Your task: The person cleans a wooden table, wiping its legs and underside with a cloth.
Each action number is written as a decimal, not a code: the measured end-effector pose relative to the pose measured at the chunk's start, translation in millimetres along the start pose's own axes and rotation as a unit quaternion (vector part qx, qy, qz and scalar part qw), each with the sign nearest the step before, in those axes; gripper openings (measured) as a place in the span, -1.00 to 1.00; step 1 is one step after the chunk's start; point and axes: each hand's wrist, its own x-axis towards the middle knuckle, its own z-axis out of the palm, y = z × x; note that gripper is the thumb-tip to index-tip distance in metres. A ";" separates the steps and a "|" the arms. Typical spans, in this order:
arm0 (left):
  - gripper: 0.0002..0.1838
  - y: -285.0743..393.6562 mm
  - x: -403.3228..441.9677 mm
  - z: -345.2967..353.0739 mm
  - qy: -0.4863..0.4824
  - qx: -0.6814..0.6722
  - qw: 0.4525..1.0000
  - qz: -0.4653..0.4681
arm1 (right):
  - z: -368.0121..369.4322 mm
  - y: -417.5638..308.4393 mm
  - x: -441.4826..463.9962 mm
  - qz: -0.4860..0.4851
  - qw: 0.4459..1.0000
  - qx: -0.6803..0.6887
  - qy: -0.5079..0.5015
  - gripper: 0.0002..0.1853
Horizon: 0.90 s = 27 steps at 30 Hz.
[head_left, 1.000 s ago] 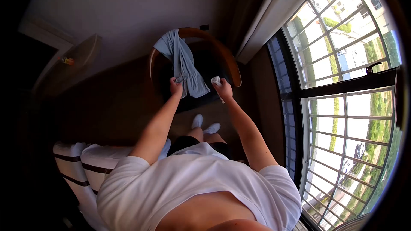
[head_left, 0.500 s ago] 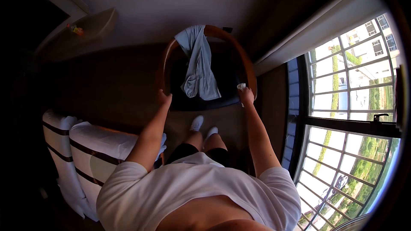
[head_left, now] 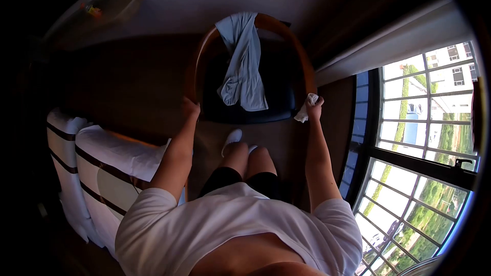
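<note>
A wooden armchair with a curved back and a dark seat stands before me. Grey-blue trousers drape over its backrest and hang down onto the seat. With fingers curled, my left hand grips the front end of the left armrest. My right hand is at the end of the right armrest, closed on a crumpled white cloth. Whether those fingers also wrap the wood is hidden.
Two beds or padded seats with white covers and dark bands are at left. Along the right runs a large barred window with a pale curtain. A shelf with a small colourful item juts from the far wall.
The chair sits slightly higher in view, with both hands still at its arms. My right hand has shifted outward, and more of the white cloth shows. My feet have moved.
</note>
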 end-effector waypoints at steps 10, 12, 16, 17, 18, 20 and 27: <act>-0.03 -5.9 -14.7 0.1 -0.035 0.018 0.998 -0.044 | 3.4 12.0 5.1 0.041 0.996 -0.057 -0.057 -0.18; -0.05 -2.7 -30.0 -12.8 -0.036 0.025 0.998 -0.047 | -3.0 12.6 -2.0 0.046 0.996 -0.044 -0.059 -0.18; -0.06 -40.2 -46.2 -4.6 -0.010 0.024 1.000 -0.006 | -19.9 27.3 -34.4 0.048 0.996 -0.042 -0.061 -0.17; -0.06 -51.0 -49.6 2.6 -0.009 0.021 1.000 -0.007 | -25.3 33.2 -46.1 0.046 0.996 -0.042 -0.061 -0.18; -0.05 -63.0 -54.2 9.2 0.014 0.048 0.999 0.013 | -27.0 42.5 -56.8 0.041 0.996 -0.041 -0.061 -0.18; -0.03 -80.5 -71.2 7.3 0.045 0.071 0.996 0.030 | -28.6 60.5 -74.9 0.053 0.995 -0.060 -0.053 -0.17; 0.08 -109.8 -121.9 -11.6 -0.051 0.061 0.997 -0.009 | -51.0 91.7 -134.0 0.064 0.992 -0.075 -0.080 -0.22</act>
